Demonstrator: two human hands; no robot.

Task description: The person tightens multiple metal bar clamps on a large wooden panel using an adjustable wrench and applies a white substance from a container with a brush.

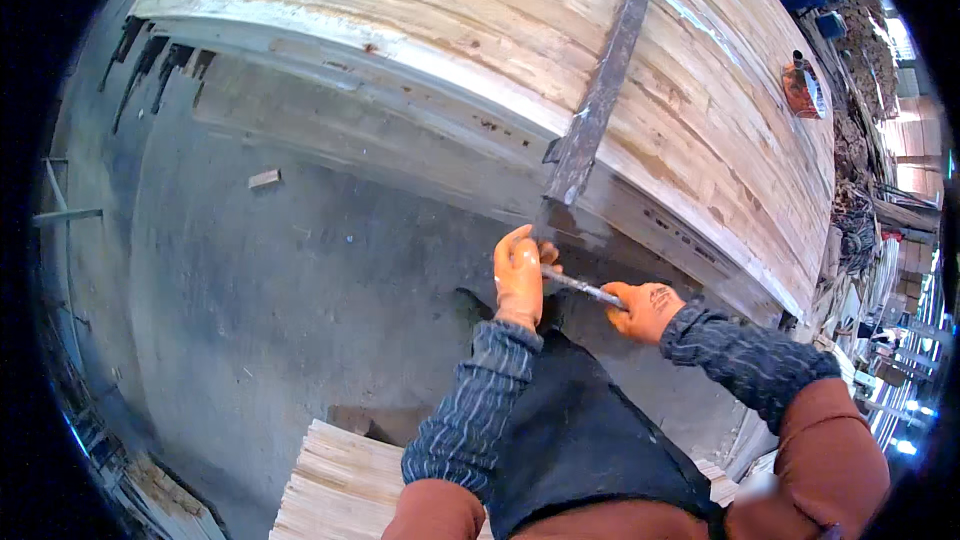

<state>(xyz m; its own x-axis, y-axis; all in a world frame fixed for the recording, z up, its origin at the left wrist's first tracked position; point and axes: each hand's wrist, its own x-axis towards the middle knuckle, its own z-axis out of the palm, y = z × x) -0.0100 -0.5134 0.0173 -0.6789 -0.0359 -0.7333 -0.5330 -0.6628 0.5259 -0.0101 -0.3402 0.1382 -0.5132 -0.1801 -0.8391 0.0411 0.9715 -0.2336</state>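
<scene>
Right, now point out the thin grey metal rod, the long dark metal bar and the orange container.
Thin grey metal rod (584, 286), head view: mid-shaft.
Long dark metal bar (613, 70), head view: middle of its upper face.
Orange container (799, 95), head view: its outer side.

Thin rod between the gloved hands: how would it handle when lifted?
Likely stiff: the rod runs straight between the left hand and the right hand. Probably heavy for its slimness, given its grey, metal-looking surface. It might roll if set down, being slender, but its cross-section is hard to make out.
</scene>
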